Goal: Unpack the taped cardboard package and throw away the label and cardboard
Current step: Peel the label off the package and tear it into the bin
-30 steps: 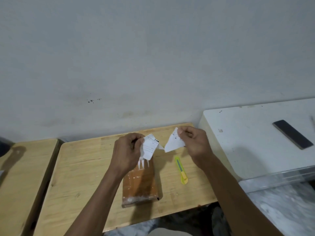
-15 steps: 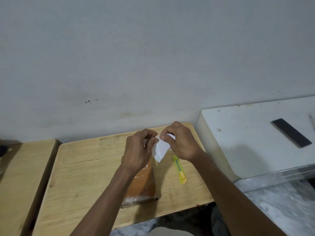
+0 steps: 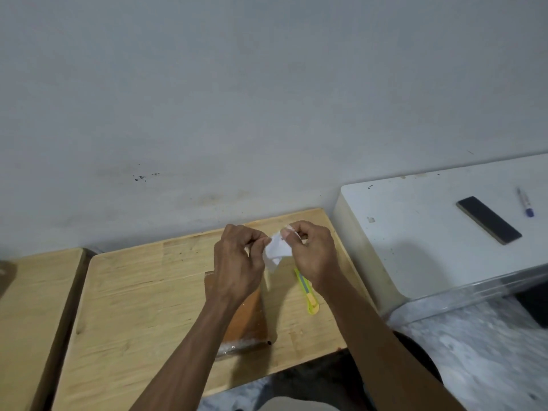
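Both hands are raised over the wooden table [image 3: 133,292], close together, with torn white label paper [image 3: 276,249] bunched between them. My left hand [image 3: 240,262] pinches its left side and my right hand [image 3: 311,250] pinches its top right. Under my left wrist lies the brown cardboard package [image 3: 247,318], wrapped in clear tape, flat on the table; my forearm hides much of it. A yellow-green utility knife [image 3: 307,293] lies just right of the package, below my right hand.
A second wooden table [image 3: 32,307] stands to the left across a narrow gap. To the right, a white surface [image 3: 430,247] carries a dark flat phone [image 3: 488,219] and a pen [image 3: 525,202]. A grey wall runs behind. Marbled floor [image 3: 474,351] shows below right.
One second ago the hands held two torn label pieces apart. They have come together, and the paper is now gathered into one bunch between the fingers.
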Tool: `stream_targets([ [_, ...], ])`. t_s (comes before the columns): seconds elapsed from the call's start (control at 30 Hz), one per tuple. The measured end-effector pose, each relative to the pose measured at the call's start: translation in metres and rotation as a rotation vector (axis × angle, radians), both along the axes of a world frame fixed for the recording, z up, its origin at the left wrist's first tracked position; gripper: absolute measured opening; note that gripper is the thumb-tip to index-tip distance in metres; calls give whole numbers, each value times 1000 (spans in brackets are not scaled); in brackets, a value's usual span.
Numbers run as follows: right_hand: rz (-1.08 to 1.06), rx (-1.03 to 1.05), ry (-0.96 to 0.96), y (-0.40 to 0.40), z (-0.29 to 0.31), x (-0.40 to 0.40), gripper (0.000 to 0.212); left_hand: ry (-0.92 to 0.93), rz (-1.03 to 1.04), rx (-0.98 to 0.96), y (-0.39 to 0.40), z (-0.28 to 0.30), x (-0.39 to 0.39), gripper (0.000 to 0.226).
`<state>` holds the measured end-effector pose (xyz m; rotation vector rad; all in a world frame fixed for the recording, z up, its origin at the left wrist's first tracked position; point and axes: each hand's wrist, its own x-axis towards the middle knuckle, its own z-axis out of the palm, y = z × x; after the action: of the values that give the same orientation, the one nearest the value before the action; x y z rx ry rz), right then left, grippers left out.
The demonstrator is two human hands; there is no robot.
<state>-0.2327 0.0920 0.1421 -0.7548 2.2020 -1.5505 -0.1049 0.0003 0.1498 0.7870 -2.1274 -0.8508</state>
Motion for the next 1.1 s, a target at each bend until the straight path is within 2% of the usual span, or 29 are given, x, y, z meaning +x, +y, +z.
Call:
stream_targets([
  [0.07,-272,-71,-200,11,-10,-15,23,45,54,107,-2,-5,11,14],
  [0.13,-431,-70,-312,31,-14,-35,27,57,98,219,-14,-10,22,10],
  [0.3,-394,6,-255,65,-11,-30,24,-41,21,367,-29,-26,21,10],
  [0.37,-395,53,-210,73,-14,-16,17,-101,-30,365,-25,-34,15,9],
  [0.5,-501,142,-150,106,-28,0,22,-229,-138,322,-6,-45,-2,10],
  [0.57,-543,169,-149,129,-31,5,17,-268,-195,288,11,-48,-13,9],
  [0.73,-766,227,-72,193,-31,0,14,-328,-351,224,58,-62,-44,15],
  [0.93,-958,192,-51,276,-42,-23,16,-339,-469,164,138,-71,-98,14],
  [1.1,-1081,243,-117,348,-76,-49,26,-408,-540,149,231,-88,-154,15],
])
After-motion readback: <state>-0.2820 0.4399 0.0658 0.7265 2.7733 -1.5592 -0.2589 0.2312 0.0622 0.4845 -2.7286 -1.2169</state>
